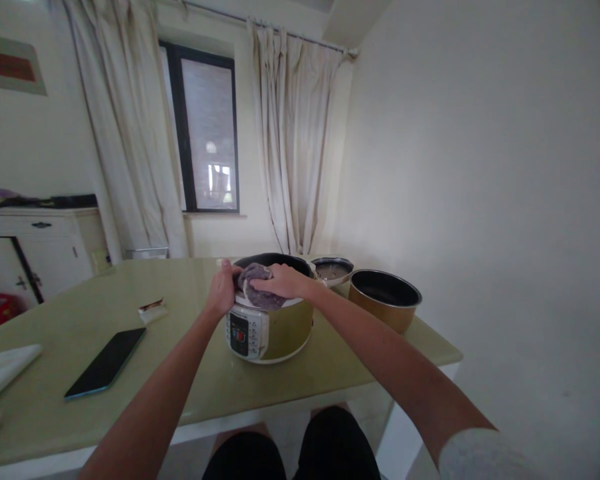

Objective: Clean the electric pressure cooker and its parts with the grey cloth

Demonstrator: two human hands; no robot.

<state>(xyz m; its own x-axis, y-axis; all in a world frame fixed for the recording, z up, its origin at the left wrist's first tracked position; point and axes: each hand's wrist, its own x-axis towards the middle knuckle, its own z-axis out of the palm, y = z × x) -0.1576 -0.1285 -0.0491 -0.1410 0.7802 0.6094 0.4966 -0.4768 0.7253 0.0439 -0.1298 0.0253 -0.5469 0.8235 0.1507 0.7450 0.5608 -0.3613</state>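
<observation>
A gold and white electric cooker (280,330) with a control panel on its front stands on the pale green table (130,373). My left hand (223,288) grips the cooker's left rim, fingers curled over the edge. My right hand (280,281) lies on top of a purple-grey cloth (256,285) and presses it against the front rim of the cooker. The cooker's inside is dark and mostly hidden by my hands.
A gold inner pot (386,299) and a grey lid (333,269) sit to the right of the cooker. A dark phone (106,363), a small wrapper (152,309) and a white cloth (3,371) lie on the left. A white cabinet (40,250) stands far left.
</observation>
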